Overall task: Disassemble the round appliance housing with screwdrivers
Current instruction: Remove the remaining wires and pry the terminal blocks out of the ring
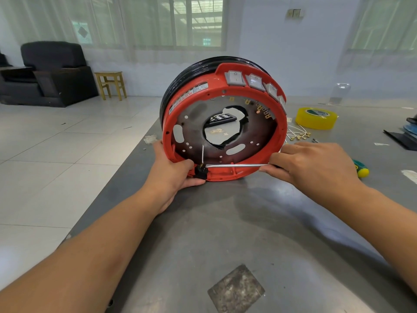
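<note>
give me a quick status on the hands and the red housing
Left hand grips the black part at the rim of the red housing, stood on edge. Right hand holds the screwdriver, tip at that part. Nothing blocking.

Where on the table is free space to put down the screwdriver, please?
Free: the wide grey table between the two forearms, in front of the red housing. Crowded: right of the housing, among the loose wires, yellow tape roll and green-yellow tool.

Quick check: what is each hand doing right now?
Left hand: grips the red housing at its black connector.
Right hand: holds the screwdriver.
</note>
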